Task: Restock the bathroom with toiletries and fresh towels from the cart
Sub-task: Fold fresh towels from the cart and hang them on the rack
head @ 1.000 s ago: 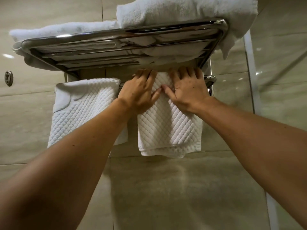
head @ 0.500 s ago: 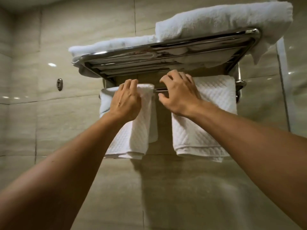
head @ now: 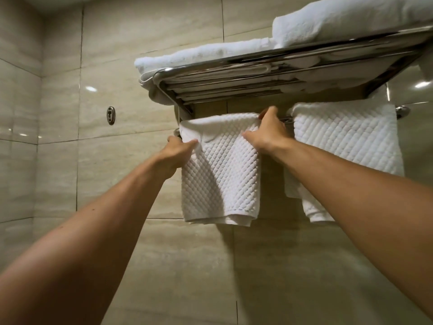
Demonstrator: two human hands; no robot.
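Note:
Two white waffle-weave hand towels hang side by side over the bar under a chrome wall rack [head: 269, 73]. My left hand [head: 177, 152] pinches the left edge of the left towel [head: 222, 174] just below the bar. My right hand [head: 269, 132] grips the same towel's upper right corner at the bar, fingers curled over the top. The right towel [head: 346, 141] hangs free beside my right forearm, which hides its lower left part. Folded white bath towels [head: 339, 22] lie on top of the rack.
Glossy beige tiled walls surround the rack, with a corner at the far left. A small metal wall fitting [head: 110, 115] sits left of the rack. The bar's chrome end cap [head: 402, 111] shows at the right, by a glass panel edge.
Both hands left the right towel and moved to the left one. The left towel now hangs spread wider on the bar. The view has shifted left.

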